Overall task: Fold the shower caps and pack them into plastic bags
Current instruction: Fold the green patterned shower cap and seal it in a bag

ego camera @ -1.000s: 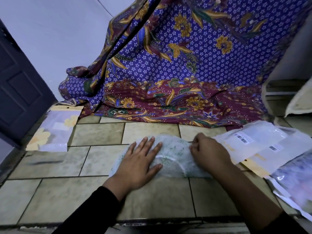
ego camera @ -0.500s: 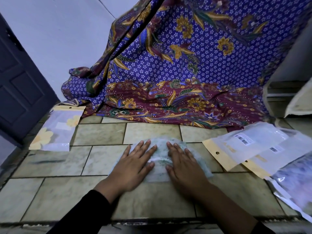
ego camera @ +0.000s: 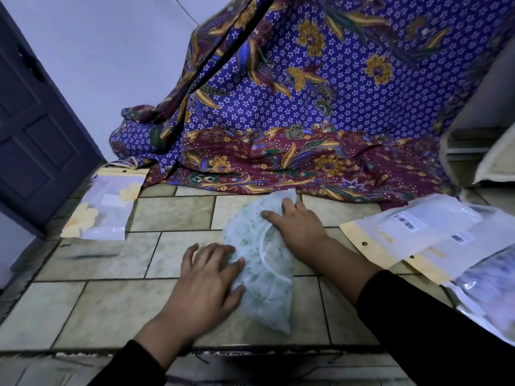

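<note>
Folding step, by the look of it: shower cap (ego camera: 264, 296), white w/ green speckle, lies flattened on the tiled surface (ego camera: 172, 215) in a long half-moon shape, running from near the batik cloth (ego camera: 306, 107) at the back down toward the front edge, approx. centre of view. Left hand (ego camera: 206, 282) rests on the cap's near-left edge, fingers spread wide and fairly straight, gripping nothing. Right hand (ego camera: 299, 229) lies flat on the cap's far-right part, thumb pointing left across it, fingers stretched toward the far tip; whether those fingertips nip the edge is hard to tell, prob. just pressing. Cap looks folded once, likely too long yet for a bag. Empty plastic bags (ego camera: 412, 232) w/ barcode labels and yellow header strips lie overlapped just right of the right forearm, apart from the cap; one filled bag (ego camera: 106, 210) w/ yellow flowers sits well off to the left, near the dark door (ego camera: 36, 129). Next move likely calls for one hand to pin the middle while the other brings an end over, pressing air out since thin film springs back; then a bag from the right.
</note>
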